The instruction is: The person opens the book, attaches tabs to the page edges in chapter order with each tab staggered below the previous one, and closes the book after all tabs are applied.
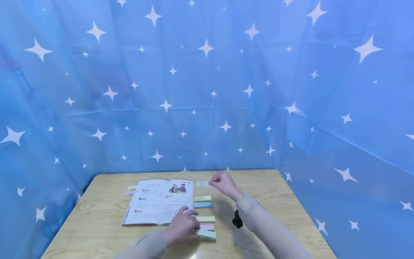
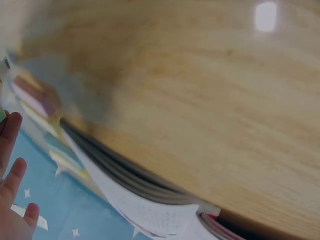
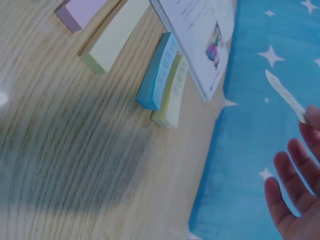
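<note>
My right hand (image 1: 224, 185) pinches one end of a pale sticky note strip (image 1: 202, 183) with handwriting on it, held up beside the top right of an open book (image 1: 145, 205). The right wrist view shows the strip (image 3: 285, 95) slightly bent between thumb and finger, the other fingers spread loosely. At the book's lower right corner, my left hand (image 1: 182, 226) grips the left end of a light green sticky note pad (image 1: 206, 235). Only part of that hand (image 2: 12, 185) and a sliver of green enter the left wrist view.
Right of the book lie a blue pad (image 3: 157, 72) and a yellow-green pad (image 3: 175, 95), both written on, then a pale yellow pad (image 1: 206, 219) and a pink pad (image 1: 207, 227). Tabs (image 1: 130, 190) stick out on the book's left. A starry blue curtain (image 1: 207, 90) surrounds the wooden table (image 1: 275, 223).
</note>
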`<action>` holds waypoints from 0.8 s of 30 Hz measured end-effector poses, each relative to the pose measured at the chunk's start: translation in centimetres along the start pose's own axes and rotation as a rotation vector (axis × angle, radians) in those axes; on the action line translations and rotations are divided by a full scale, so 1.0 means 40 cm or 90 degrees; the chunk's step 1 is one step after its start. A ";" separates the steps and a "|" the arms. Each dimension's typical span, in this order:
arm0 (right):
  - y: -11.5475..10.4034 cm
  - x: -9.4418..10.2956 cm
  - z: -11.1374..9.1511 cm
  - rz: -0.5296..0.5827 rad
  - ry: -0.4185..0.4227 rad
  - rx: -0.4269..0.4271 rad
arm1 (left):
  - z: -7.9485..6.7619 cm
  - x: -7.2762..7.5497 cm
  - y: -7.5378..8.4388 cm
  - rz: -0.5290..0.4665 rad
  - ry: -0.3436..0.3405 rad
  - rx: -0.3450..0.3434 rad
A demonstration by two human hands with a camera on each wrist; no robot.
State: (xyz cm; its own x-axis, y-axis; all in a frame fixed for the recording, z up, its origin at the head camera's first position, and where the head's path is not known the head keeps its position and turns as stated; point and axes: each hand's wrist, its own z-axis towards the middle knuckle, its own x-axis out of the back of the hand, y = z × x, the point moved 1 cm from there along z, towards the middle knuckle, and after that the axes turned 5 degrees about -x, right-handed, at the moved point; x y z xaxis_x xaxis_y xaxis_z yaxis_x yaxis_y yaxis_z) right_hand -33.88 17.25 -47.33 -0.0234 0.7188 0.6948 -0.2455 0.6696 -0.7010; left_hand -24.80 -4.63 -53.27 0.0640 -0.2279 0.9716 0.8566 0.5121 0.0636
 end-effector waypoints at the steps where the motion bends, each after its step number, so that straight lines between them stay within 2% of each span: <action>1: 0.002 -0.001 0.000 -0.003 0.001 -0.004 | -0.002 -0.005 0.003 0.008 -0.004 -0.006; 9: 0.017 -0.011 0.003 -0.013 -0.001 -0.009 | -0.013 -0.044 0.006 0.052 0.001 -0.030; 14: 0.032 -0.019 0.008 -0.008 -0.001 -0.023 | -0.013 -0.057 -0.005 0.072 -0.004 -0.023; 21: 0.049 -0.043 0.010 0.024 0.009 -0.059 | -0.010 -0.053 -0.008 0.062 -0.048 -0.003; 24: 0.055 -0.055 0.015 0.037 0.007 -0.077 | -0.005 -0.037 -0.011 0.063 -0.022 -0.002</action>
State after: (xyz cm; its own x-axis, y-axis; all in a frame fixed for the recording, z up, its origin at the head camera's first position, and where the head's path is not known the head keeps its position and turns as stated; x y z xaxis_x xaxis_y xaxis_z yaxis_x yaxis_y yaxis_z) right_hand -34.94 17.03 -50.29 -0.0239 0.7589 0.6508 -0.1252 0.6436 -0.7551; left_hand -25.18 -4.70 -54.79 0.1309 -0.1479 0.9803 0.8485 0.5281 -0.0336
